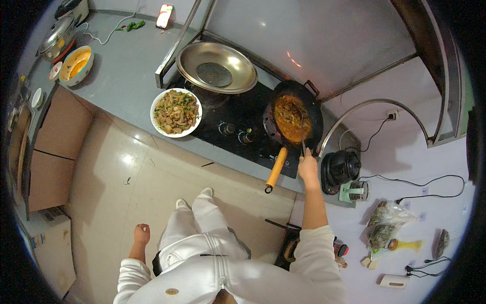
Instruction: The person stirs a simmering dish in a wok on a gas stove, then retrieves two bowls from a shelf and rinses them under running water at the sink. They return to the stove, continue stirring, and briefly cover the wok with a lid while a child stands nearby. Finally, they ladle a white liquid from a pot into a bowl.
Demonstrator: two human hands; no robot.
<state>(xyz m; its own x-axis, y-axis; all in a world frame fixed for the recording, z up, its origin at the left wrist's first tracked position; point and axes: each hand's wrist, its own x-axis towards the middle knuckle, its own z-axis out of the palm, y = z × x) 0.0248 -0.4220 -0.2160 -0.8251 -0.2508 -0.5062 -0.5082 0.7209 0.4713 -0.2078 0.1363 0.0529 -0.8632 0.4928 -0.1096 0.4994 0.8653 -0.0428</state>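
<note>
My right hand (pixel 308 167) grips the handle of a metal cooking utensil (pixel 303 142), whose far end is down in the food. The food (pixel 292 117), in reddish-brown sauce, lies in a black wok (pixel 317 114) on the right burner of the stove. The wok's wooden handle (pixel 277 167) points towards me, left of my hand, and is not held. My left hand (pixel 142 233) hangs beside my body over the floor, its fingers curled, with nothing visible in it. A white bowl of cooked food (pixel 176 113) sits at the stove's left front corner.
A wide steel pan (pixel 243 78) rests on the left burner. Right of the wok stand a black electric pot (pixel 341 167) and a green-handled container (pixel 347 192). Farther left are a sauce-stained bowl (pixel 86 68), a lidded steel pot (pixel 59 36), green peppers (pixel 136 26) and a propped phone (pixel 164 16).
</note>
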